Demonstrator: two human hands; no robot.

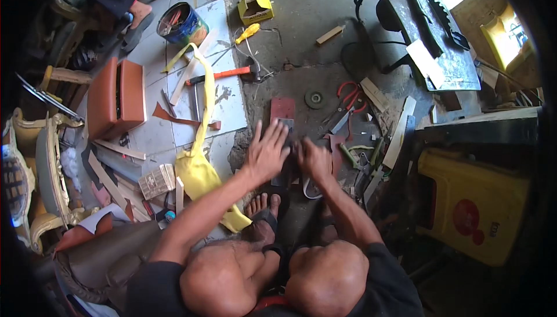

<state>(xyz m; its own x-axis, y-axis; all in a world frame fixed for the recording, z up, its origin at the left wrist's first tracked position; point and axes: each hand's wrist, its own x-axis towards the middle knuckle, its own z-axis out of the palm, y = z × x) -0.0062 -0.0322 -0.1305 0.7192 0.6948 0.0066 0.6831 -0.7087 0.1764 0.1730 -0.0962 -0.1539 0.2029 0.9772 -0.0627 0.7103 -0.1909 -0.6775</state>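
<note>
Left hand flat, fingers spread, pressing a dark grey rectangular slab on the concrete floor | right hand curled beside it, hold unclear | red-handled shears right, orange-handled hammer beyond.

bare concrete open ahead, red-handled snips right, hammer left crowding

both hands on perhaps a dark strip

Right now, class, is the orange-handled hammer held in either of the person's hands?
No. The hammer lies on the floor beyond both the left hand and the right hand.
</note>
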